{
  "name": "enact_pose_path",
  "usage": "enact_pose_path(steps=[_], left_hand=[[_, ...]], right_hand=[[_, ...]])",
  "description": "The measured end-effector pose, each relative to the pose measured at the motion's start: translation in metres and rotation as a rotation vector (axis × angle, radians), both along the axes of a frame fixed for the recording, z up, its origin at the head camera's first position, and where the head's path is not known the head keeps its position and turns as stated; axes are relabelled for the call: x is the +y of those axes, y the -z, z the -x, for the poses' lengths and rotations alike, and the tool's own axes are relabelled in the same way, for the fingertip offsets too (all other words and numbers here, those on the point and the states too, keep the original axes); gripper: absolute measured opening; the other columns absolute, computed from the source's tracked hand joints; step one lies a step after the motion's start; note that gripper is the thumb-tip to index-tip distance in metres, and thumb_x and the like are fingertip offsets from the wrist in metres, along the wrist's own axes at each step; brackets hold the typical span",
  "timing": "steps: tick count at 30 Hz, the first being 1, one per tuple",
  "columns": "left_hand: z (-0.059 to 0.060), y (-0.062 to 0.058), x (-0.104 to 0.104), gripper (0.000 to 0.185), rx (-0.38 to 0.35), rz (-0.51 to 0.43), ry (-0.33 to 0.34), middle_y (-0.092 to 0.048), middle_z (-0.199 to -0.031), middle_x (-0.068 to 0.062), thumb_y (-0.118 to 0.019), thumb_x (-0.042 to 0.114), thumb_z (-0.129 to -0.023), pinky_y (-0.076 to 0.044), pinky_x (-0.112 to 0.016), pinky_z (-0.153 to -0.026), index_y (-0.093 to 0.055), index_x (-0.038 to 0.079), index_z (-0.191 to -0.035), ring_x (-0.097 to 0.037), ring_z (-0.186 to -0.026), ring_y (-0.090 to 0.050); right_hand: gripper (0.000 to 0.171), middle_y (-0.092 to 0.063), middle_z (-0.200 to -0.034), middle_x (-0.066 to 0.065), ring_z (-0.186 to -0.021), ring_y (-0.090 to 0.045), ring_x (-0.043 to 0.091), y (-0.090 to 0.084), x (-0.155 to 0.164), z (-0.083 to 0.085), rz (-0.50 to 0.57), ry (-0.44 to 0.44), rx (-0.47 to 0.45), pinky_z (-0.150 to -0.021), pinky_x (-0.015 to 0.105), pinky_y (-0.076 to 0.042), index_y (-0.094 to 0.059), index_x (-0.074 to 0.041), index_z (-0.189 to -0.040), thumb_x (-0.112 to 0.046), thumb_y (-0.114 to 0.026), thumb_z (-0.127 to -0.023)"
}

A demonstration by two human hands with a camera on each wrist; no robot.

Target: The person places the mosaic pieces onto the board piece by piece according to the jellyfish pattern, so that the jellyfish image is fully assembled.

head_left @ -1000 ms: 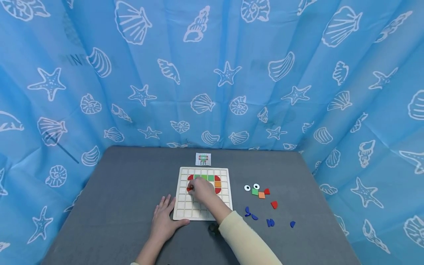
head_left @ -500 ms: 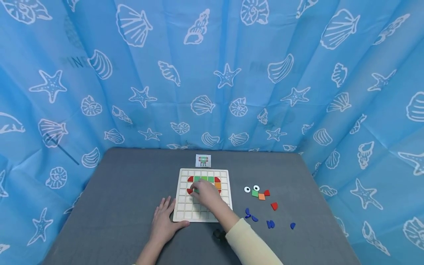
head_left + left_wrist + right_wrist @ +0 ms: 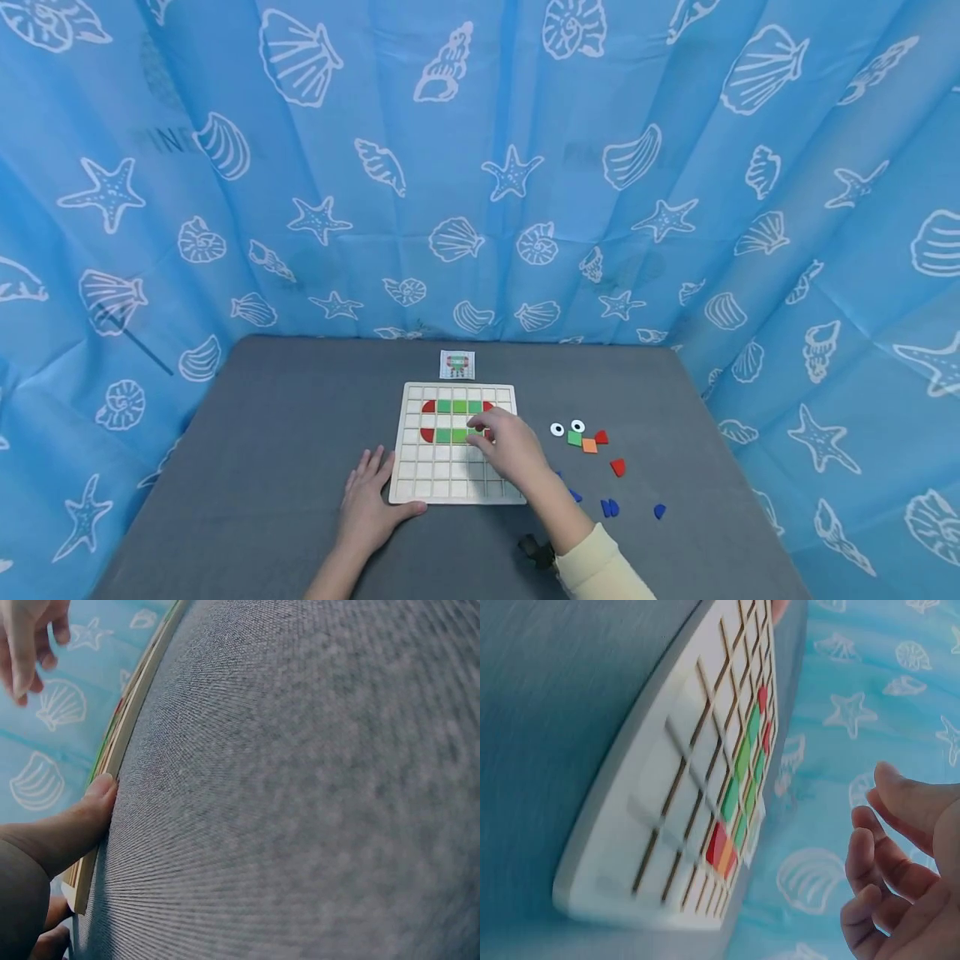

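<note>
Little can be read. On the blue curtain (image 3: 480,167), far above and to the left of the left hand (image 3: 369,504), faint mirrored letters show through the cloth, something like "PINE", the rest lost in folds. The small card (image 3: 457,364) beyond the right hand (image 3: 510,450) carries only a coloured picture, no legible words

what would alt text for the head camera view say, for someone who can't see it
A person's right hand hovers over a wooden grid board holding red and green tiles, while the left hand rests at the board's near left corner. Loose coloured pieces lie to the right on a grey table, against a blue seashell-print curtain.
</note>
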State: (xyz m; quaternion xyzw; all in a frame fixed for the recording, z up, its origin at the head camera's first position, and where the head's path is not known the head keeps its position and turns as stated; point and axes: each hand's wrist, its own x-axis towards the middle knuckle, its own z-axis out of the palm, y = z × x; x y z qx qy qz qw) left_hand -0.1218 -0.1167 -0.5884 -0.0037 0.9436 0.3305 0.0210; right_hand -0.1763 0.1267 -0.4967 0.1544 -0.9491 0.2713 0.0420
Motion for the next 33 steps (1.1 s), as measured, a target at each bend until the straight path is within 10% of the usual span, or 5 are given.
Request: enact_pose_path(steps=[33], left_hand=[[0.001,-0.001,0.001,0.116,-0.009,0.006,-0.005,-0.035,-0.16,-0.024,-0.086,0.064,-0.063,-0.021,-0.062,-0.121,-0.044,0.001,-0.151,-0.044,-0.152,-0.022]], right_hand=[[0.027,-0.071,-0.098,0.007,-0.08,-0.063,0.018,0.022,0.142,-0.013,0.077,0.344,-0.047,-0.068,0.035,-0.053,-0.075,-0.007,-0.113,-0.016,-0.08,-0.088]])
